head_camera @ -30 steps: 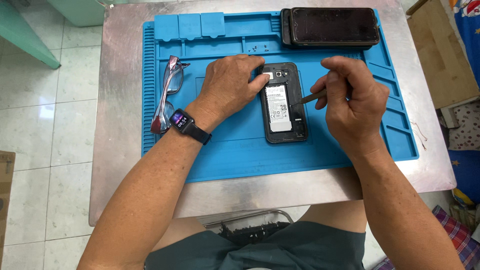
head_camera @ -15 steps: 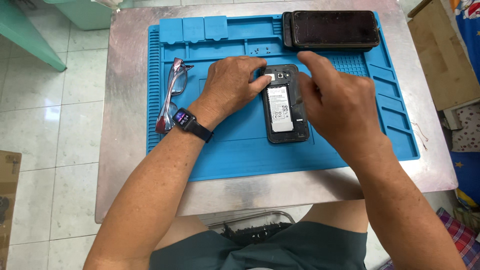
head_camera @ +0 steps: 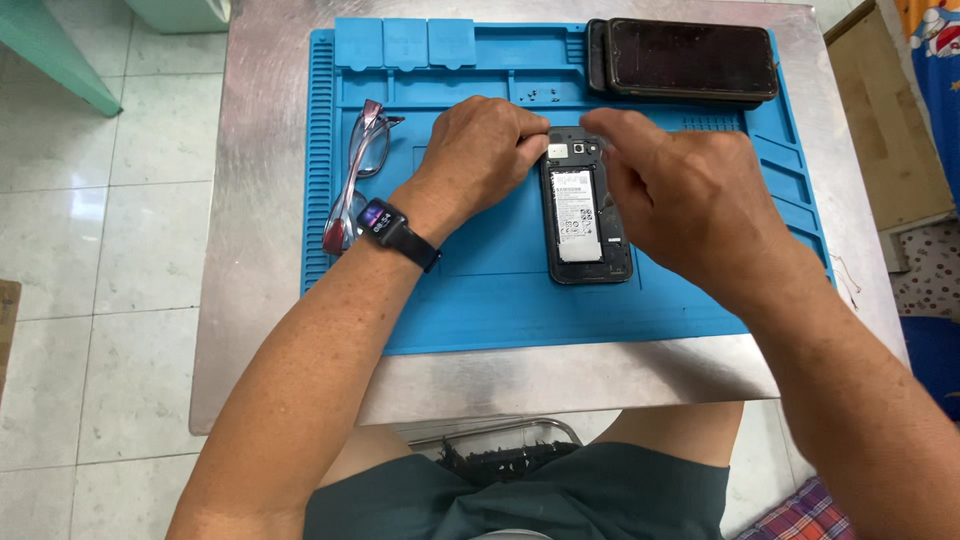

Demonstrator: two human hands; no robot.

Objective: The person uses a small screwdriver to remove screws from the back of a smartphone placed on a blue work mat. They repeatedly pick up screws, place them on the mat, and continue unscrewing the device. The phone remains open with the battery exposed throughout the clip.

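Opened phone [head_camera: 585, 215] | lies back-up, cover off, on blue mat [head_camera: 480, 290] | left hand [head_camera: 480, 155] pinches its top-left corner | right hand [head_camera: 680, 190] curled over top edge, probably gripping a small tool, hidden | light, rigid, exposed parts fragile; hold by side edges | glasses [head_camera: 355, 175] left.

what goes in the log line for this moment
left hand steadying opened phone | right hand over its top | on blue mat
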